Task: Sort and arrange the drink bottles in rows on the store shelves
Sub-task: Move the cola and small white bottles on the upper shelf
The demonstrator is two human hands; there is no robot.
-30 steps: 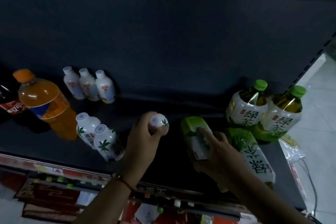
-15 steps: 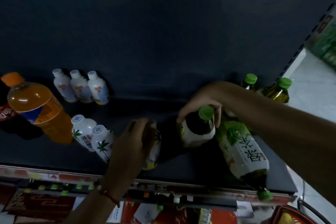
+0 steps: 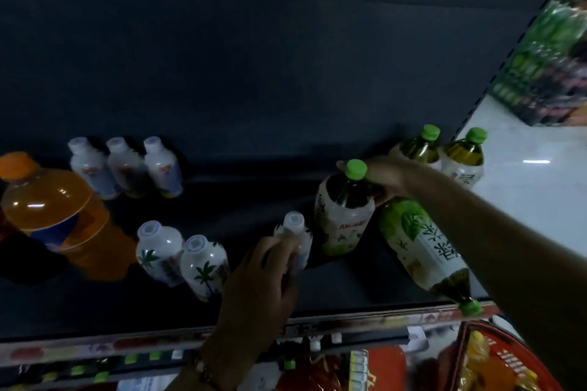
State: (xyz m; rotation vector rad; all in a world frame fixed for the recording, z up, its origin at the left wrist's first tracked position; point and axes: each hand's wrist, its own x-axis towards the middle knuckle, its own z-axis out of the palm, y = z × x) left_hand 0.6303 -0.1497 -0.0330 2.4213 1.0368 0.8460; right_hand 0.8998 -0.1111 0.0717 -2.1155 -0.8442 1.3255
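Observation:
My left hand [image 3: 260, 282] grips a small white coconut bottle [image 3: 295, 236], upright on the dark shelf [image 3: 241, 213]. Left of it stand two matching coconut bottles [image 3: 158, 251] [image 3: 205, 267]. My right hand [image 3: 381, 174] holds the neck of an upright green tea bottle [image 3: 344, 209] with a green cap. Another green tea bottle [image 3: 422, 247] lies on its side beside it, cap toward the shelf's front edge. Two upright green tea bottles [image 3: 419, 144] [image 3: 465, 155] stand behind my right arm.
Three small white bottles [image 3: 127, 167] stand in a row at the back left. A large orange soda bottle [image 3: 54, 209] stands at the far left. A red basket [image 3: 495, 359] sits below the shelf edge at right, and white floor lies to the right.
My right hand has stood the green tea bottle upright and now holds its neck. My left hand has set the small coconut bottle upright, a little right of the pair.

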